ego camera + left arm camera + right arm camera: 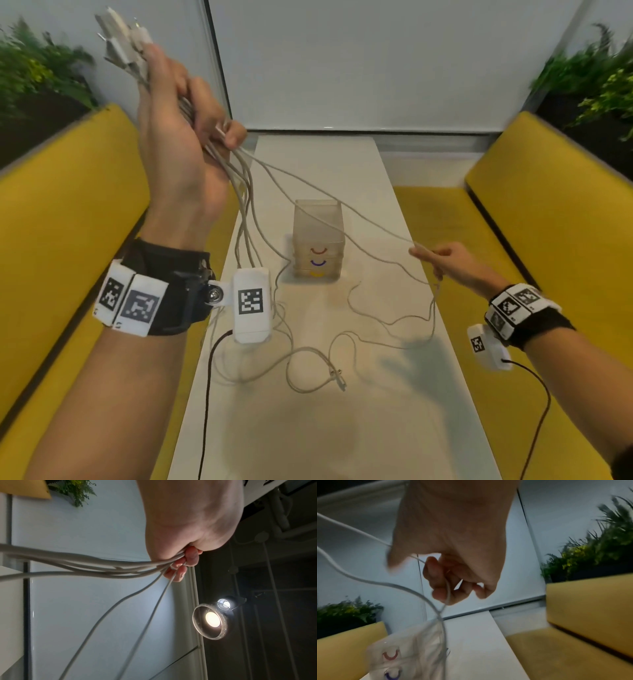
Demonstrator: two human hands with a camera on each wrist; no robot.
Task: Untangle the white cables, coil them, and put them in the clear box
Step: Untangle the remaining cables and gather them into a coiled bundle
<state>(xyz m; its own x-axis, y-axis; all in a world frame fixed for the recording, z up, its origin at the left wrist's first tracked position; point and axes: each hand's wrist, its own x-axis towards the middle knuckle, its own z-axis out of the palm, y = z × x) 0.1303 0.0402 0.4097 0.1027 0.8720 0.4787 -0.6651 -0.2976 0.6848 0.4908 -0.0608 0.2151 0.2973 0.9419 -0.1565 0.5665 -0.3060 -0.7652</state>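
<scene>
My left hand [185, 137] is raised high at the left and grips a bundle of white cables [246, 192]. Their plug ends [123, 41] stick out above my fingers [187, 562]. The strands hang down to the white table [387, 178], where loose loops [308, 363] lie tangled. One strand [359, 219] runs across to my right hand [442, 260], which pinches it low at the right; it slides through the curled fingers [440, 580]. The clear box [318, 240] stands upright mid-table between my hands, with coloured arcs on its front [390, 655].
Yellow benches [68, 212] [555, 212] flank the narrow table. Green plants [34, 68] [596, 78] stand behind both benches. A white wall panel [376, 61] closes the far end. Black sensor wires [205, 394] trail from my wrists.
</scene>
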